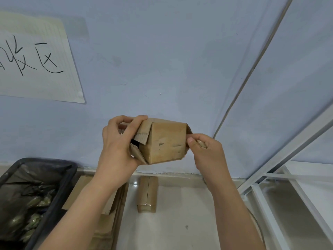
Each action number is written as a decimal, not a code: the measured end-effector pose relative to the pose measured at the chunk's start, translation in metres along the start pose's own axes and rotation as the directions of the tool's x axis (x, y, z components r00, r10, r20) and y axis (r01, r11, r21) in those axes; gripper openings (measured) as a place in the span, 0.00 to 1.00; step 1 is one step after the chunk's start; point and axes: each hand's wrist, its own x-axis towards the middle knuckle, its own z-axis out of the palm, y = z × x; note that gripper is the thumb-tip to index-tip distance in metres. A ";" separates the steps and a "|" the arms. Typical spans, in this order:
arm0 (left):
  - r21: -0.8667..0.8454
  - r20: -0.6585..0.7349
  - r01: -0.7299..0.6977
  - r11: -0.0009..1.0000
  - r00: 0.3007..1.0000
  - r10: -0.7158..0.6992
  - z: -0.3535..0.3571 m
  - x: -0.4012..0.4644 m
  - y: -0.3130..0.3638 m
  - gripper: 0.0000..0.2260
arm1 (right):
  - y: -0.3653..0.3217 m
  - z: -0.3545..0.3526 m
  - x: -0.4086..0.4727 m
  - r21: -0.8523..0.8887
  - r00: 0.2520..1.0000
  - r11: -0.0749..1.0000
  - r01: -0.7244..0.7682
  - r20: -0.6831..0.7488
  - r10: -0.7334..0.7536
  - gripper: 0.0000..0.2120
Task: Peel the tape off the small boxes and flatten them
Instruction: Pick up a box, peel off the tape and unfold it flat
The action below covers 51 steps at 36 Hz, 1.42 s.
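I hold a small brown cardboard box (164, 141) up in front of the wall. My left hand (119, 143) grips its left end, where the flaps hang partly open, with the thumb lying over the top flap. My right hand (205, 150) is at the box's right end and pinches a strip of tape (201, 143) between thumb and fingers. Another small taped box (148, 193) lies on the floor below, against the wall.
A black bin (59, 186) lined with a dark bag and holding crumpled tape stands at the lower left. Flattened cardboard (108, 210) is stacked beside it. A white metal rack (281, 186) stands at the right. A handwritten paper sign (36, 60) hangs on the wall.
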 end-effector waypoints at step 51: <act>-0.858 0.378 0.489 0.157 0.808 -0.452 -0.015 0.012 0.011 0.41 | 0.002 -0.032 0.002 0.113 0.990 0.984 0.137 -0.035 -0.134 0.14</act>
